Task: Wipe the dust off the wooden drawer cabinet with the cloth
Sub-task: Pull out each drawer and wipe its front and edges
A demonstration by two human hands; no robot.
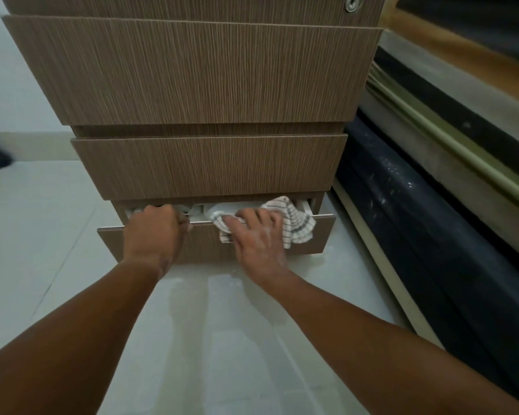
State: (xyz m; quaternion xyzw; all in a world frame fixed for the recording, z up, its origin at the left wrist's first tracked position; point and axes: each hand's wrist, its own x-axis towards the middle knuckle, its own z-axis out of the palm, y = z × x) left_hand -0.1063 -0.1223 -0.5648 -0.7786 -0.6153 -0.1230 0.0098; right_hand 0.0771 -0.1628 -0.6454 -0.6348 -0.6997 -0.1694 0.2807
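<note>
The wooden drawer cabinet (204,76) stands in front of me with brown grained fronts. Its bottom drawer (321,235) is pulled partly out, showing pale items inside. My left hand (155,232) is curled over the top edge of that drawer front, left of centre. My right hand (259,238) presses a white cloth with dark stripes (297,224) onto the same top edge, to the right. The cloth drapes over the edge and hangs down the front. The two upper drawers are closed.
Pale tiled floor (42,235) spreads under and left of the cabinet. Along the right runs a dark mattress or bed base (417,211) close to the cabinet's side. A round metal lock (352,3) sits at the cabinet's top right.
</note>
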